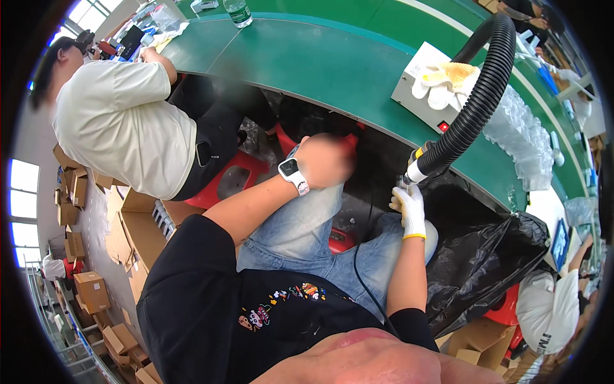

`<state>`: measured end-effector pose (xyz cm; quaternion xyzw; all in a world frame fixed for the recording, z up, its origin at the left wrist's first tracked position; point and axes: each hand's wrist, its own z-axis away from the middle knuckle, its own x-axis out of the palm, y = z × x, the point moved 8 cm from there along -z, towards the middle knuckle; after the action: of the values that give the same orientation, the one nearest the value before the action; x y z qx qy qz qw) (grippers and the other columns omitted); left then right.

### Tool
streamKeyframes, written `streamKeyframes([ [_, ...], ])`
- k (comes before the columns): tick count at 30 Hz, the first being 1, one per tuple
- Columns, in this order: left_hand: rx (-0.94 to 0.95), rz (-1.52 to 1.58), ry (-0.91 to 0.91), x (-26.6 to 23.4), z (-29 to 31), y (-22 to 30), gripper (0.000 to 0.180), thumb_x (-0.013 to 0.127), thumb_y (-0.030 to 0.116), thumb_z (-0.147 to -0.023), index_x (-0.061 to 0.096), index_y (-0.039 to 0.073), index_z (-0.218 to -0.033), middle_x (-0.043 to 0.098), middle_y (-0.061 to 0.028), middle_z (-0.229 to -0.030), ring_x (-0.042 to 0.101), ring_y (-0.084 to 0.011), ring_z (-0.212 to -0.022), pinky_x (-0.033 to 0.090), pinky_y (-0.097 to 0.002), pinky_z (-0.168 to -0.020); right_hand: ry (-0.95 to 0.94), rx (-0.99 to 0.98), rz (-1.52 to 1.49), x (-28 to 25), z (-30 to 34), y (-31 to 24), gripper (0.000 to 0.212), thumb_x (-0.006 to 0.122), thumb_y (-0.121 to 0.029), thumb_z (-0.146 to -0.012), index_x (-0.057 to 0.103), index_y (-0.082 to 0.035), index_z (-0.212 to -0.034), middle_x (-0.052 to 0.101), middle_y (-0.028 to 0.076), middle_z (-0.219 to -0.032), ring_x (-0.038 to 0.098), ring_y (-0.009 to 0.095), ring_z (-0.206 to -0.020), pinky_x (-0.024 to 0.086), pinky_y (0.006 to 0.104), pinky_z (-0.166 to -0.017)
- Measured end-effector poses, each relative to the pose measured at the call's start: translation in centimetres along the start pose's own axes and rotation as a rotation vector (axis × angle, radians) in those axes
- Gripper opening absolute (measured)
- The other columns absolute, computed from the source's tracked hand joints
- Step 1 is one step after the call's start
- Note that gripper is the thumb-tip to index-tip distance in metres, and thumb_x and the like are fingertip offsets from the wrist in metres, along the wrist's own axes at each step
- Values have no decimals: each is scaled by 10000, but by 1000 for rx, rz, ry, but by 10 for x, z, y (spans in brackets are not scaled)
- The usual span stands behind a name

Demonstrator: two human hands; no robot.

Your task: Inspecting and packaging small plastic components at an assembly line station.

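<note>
My right hand point(409, 210) wears a white glove with a yellow cuff. Its fingers are closed around a small clear piece point(401, 182) at the mouth of a black corrugated hose point(470, 121). The piece is too small to name. The hose has a white and yellow end fitting point(417, 168) and arches down over the table's edge. Bare and with a white watch on its wrist, my left hand point(323, 161) is above my left knee. A blur covers its fingers, so I cannot tell what they hold.
The green table point(307, 73) carries a white box point(409, 83) with a lit red switch, gloves point(441, 83), clear plastic trays point(521, 137) and a bottle point(238, 13). Black plastic sheeting point(480, 256) hangs at right. A person in white point(121, 121) sits left, near cardboard boxes point(91, 291).
</note>
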<state>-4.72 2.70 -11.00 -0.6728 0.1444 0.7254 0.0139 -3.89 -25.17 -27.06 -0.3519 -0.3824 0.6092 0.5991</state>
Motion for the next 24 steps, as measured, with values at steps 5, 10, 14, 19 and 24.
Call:
streamKeyframes([
  [5,-18,30,8,2,0,-4,292,645,402,-894,754,139,-961,756,-51,-1000,670,-264,-1058,493,-449,-847,-6,2,-7,0,-2,2,380,719,-98,-892,592,-20,-1241,608,28,-886,576,104,-668,543,277,-595],
  [10,-9,19,11,2,0,-4,293,647,402,-894,753,140,-969,757,-53,-1016,672,-264,-1067,493,-449,-849,-61,-6,-15,4,-1,-2,377,712,-144,-921,584,4,-1244,599,22,-894,577,97,-679,550,274,-608],
  [14,1,13,36,-1,1,-3,292,647,400,-895,753,140,-973,757,-57,-1025,670,-267,-1077,491,-447,-856,-45,9,-23,6,1,-5,364,695,-181,-948,585,-7,-1249,614,22,-911,594,103,-693,559,283,-612],
  [19,0,48,40,-1,2,-3,290,649,397,-896,752,140,-980,755,-63,-1035,666,-269,-1090,485,-445,-869,-35,35,-50,6,3,-1,356,678,-220,-970,584,-32,-1257,623,27,-926,611,110,-710,571,294,-616],
  [24,9,60,57,-1,2,-3,287,651,397,-896,749,142,-986,754,-63,-1040,666,-265,-1092,482,-445,-872,-60,105,-108,2,0,7,404,665,-190,-964,538,-57,-1324,644,60,-969,645,164,-749,583,330,-619],
])
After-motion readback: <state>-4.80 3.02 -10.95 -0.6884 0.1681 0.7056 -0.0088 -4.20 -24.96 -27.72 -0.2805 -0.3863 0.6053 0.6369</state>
